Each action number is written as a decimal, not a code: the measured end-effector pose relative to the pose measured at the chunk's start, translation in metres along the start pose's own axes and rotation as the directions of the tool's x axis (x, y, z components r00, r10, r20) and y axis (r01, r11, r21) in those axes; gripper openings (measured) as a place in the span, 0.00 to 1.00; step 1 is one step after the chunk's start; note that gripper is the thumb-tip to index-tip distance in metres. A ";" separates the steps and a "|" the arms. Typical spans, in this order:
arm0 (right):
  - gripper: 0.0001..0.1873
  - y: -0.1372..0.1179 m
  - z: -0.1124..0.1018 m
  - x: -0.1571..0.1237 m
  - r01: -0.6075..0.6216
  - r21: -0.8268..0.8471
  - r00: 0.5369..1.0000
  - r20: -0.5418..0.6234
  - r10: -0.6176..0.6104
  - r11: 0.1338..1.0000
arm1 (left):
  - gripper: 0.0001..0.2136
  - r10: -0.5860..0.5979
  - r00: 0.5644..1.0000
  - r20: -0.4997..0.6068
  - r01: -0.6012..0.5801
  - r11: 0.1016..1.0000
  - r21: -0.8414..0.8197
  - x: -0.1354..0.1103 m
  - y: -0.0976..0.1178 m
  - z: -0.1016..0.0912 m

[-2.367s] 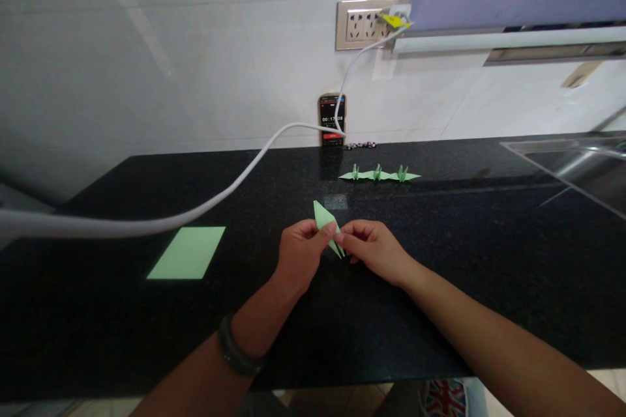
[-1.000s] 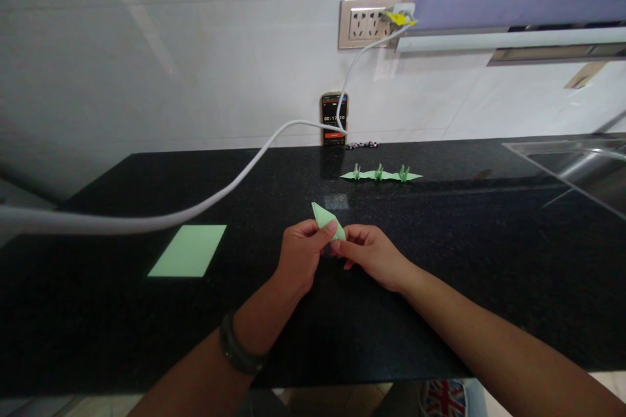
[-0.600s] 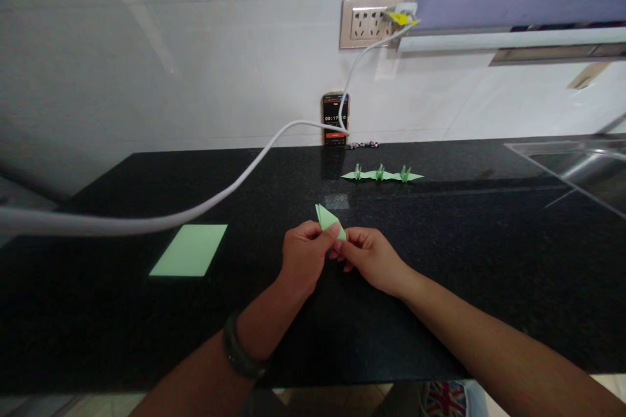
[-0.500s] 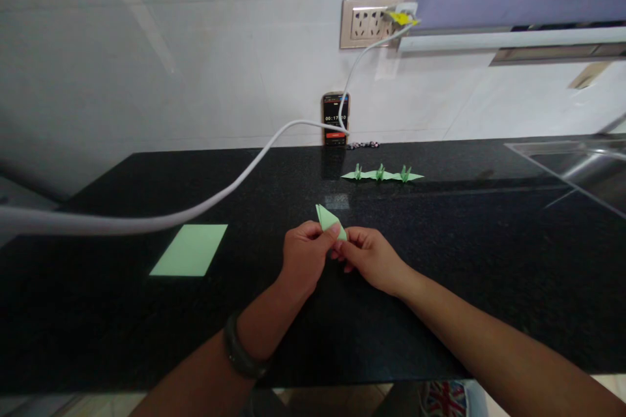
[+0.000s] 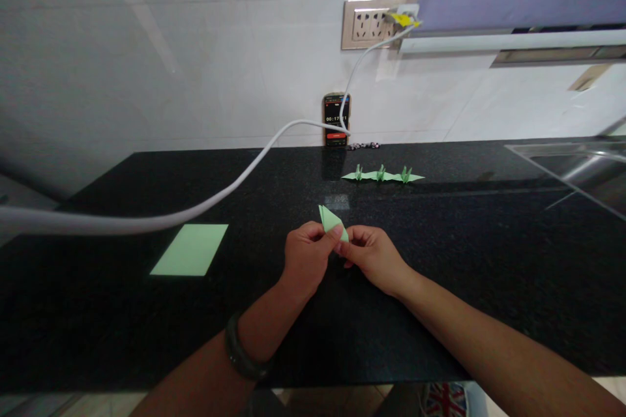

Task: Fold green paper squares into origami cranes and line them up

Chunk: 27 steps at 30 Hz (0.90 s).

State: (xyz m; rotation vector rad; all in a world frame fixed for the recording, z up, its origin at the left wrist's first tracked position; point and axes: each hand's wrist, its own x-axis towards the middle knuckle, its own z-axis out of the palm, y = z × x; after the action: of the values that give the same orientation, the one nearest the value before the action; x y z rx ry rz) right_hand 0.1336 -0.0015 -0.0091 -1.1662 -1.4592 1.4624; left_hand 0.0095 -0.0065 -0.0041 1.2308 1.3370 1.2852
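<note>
Between my two hands is a small folded piece of light green origami paper, its layered points tilted up and to the left. My left hand pinches it with the thumb across its front. At its lower right corner, my right hand has thumb and fingers closed on the paper's edge; the fingertips are partly hidden. A flat sheet of green paper lies on the counter left of my hands. Beyond them, three folded green paper cranes stand in a row, wing to wing.
A phone showing a running timer leans against the wall behind the black counter. A white cable runs from the wall socket across the view to the left. At the far right is a metal sink.
The fingers of my right hand have drawn in slightly under the folded paper. Both hands keep their grip on it, and the other papers lie as before.
</note>
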 end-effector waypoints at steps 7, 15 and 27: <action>0.13 -0.004 -0.001 -0.002 -0.038 0.062 0.997 0.067 0.034 0.997 | 0.12 -0.014 1.000 -0.001 0.014 0.999 -0.049 -0.001 0.003 0.000; 0.15 -0.003 -0.005 -0.002 -0.051 -0.052 0.995 0.087 0.056 0.997 | 0.14 0.016 0.999 -0.041 -0.018 0.998 -0.056 0.001 -0.001 0.000; 0.18 -0.006 -0.022 0.003 0.025 -0.016 1.000 0.017 -0.025 1.000 | 0.11 -0.014 0.986 0.167 0.042 0.986 -0.162 0.007 -0.001 -0.007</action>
State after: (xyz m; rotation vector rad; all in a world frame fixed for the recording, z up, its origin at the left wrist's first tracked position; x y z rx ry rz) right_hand 0.1531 0.0085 -0.0019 -1.1441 -1.4945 1.4490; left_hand 0.0015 -0.0003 -0.0039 1.1718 1.1033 1.2203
